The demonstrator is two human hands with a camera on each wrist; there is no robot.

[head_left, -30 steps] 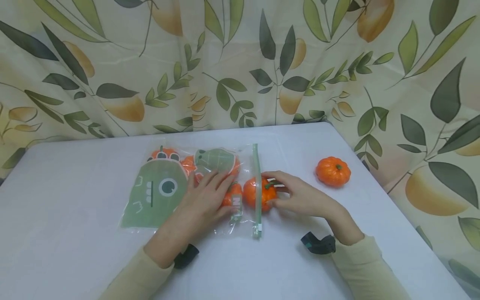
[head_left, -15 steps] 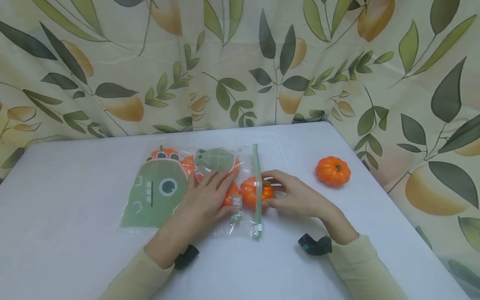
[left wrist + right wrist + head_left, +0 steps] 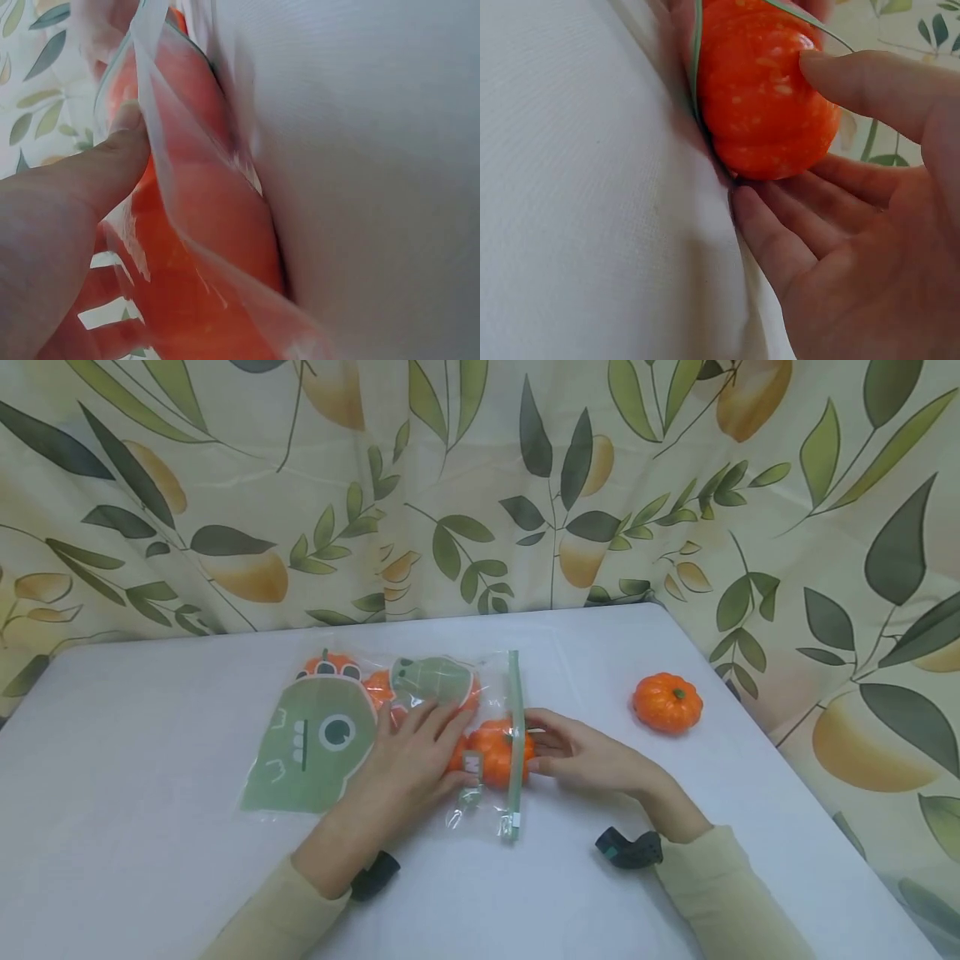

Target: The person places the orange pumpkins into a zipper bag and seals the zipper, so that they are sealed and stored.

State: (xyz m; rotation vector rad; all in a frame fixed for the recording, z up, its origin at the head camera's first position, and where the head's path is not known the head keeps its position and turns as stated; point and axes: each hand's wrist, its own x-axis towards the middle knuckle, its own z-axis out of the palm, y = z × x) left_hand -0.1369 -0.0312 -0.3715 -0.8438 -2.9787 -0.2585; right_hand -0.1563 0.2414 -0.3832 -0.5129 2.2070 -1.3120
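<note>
A clear zip bag [image 3: 495, 681] with green dinosaur prints lies flat on the table, its green zip edge [image 3: 515, 802] to the right. Several orange toy pumpkins are inside, partly behind the prints. My left hand [image 3: 405, 764] rests on top of the bag; in the left wrist view its thumb [image 3: 112, 161] touches the film near the mouth. At that mouth, my right hand [image 3: 600, 760] holds a toy pumpkin [image 3: 765, 97] between thumb and fingers. Most of this pumpkin sits inside the bag, with its right side at the zip edge.
Another orange toy pumpkin [image 3: 667, 702] stands alone on the white-covered table [image 3: 150, 727], toward the right edge. A leaf-patterned curtain [image 3: 465, 485] hangs behind the table and along its right side.
My right hand has moved left, and the pumpkin in it has slid farther through the bag's mouth. The left hand has stayed on the bag.
</note>
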